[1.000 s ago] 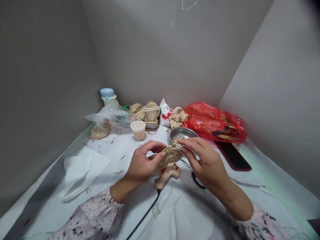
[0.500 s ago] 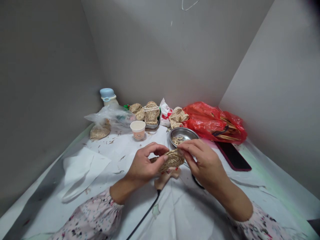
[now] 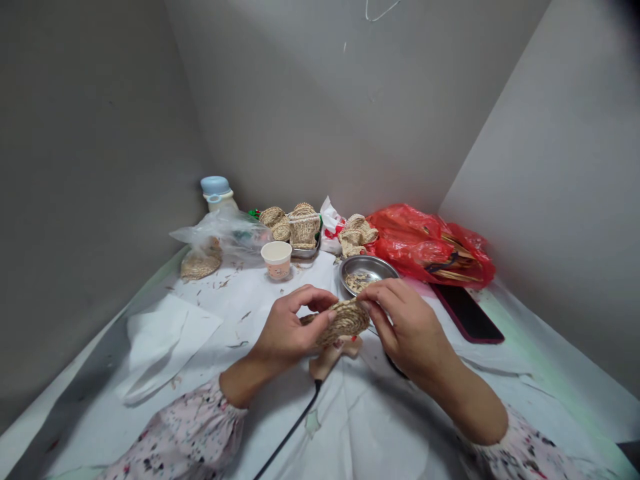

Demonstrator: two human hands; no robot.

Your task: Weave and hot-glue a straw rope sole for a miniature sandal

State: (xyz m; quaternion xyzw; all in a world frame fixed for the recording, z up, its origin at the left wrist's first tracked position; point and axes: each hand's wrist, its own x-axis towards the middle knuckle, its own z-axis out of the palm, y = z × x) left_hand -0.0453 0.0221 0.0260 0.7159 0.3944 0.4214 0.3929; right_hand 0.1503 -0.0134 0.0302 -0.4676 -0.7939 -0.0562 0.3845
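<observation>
Between my hands is a coiled woven straw piece [image 3: 350, 319], tan, with rounded spiral rows. My left hand [image 3: 295, 325] grips its left side, thumb in front and fingers behind. The fingertips of my right hand [image 3: 400, 323] pinch its upper right edge; whether a loose strand is also between them, I cannot make out. Below the woven piece lies a beige glue gun [image 3: 323, 365] with a black cord, partly hidden by it. Just behind my right hand stands a round metal bowl [image 3: 370, 268] with small straw scraps in it.
A paper cup [image 3: 277, 261] stands left of the bowl. Further back are woven straw pieces [image 3: 303, 230], a clear plastic bag [image 3: 225, 230], a blue-lidded bottle [image 3: 216, 190] and a red plastic bag [image 3: 410, 243]. A phone [image 3: 467, 313] lies right, folded white paper [image 3: 160, 340] left.
The view has shifted very slightly. Both hands keep their hold on the woven piece, with hardly any movement of the right fingers.
</observation>
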